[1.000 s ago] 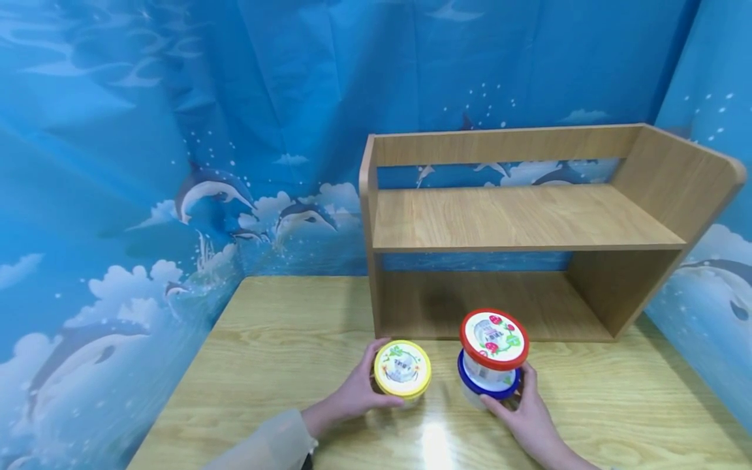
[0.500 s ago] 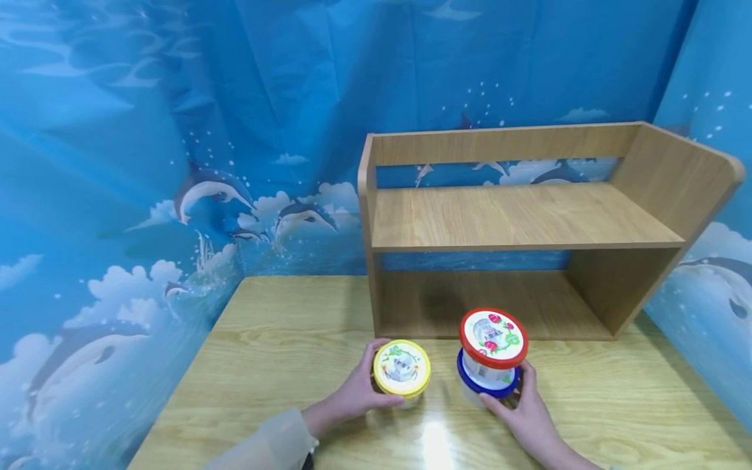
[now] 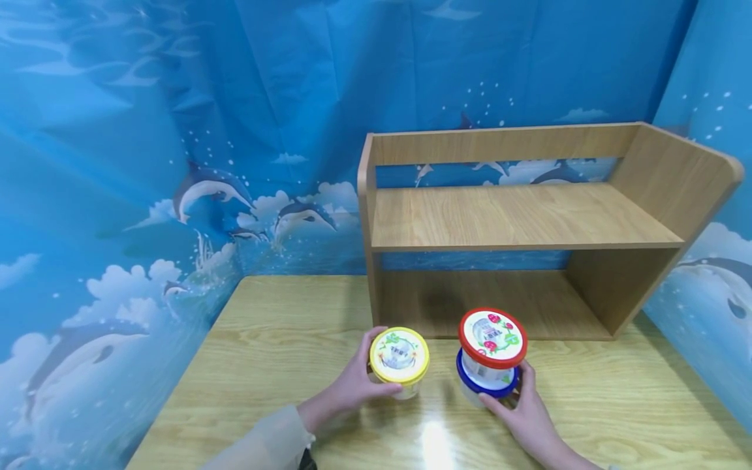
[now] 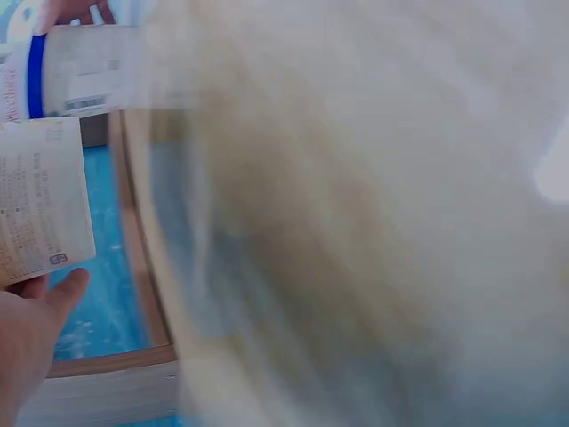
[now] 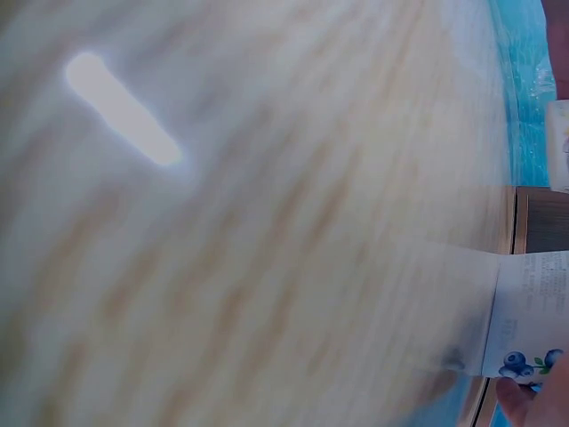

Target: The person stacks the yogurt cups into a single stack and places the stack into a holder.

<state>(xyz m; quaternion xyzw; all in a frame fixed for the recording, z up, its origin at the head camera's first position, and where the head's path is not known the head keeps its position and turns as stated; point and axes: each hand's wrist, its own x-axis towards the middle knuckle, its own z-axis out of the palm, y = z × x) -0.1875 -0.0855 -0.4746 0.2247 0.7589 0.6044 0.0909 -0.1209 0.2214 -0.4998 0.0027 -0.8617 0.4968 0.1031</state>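
Observation:
My left hand grips a round tub with a yellow lid, thumb in front and fingers around its far left side. In the left wrist view the white printed wall of that tub shows above my thumb. To its right, my right hand holds the side of a tub with a blue lid. A red-lidded tub with a strawberry print sits stacked on the blue lid, overhanging it a little in the head view. Blueberries decorate the blue-lidded tub's wall in the right wrist view.
A two-level wooden shelf stands at the back right of the wood-grain table, just behind the tubs. Blue curtains with dolphins hang behind and at both sides. Bright glare lies on the table in front.
The left hand has raised the yellow-lidded tub slightly, shifting it a little up and left in the head view. The right hand and the two stacked tubs have stayed put.

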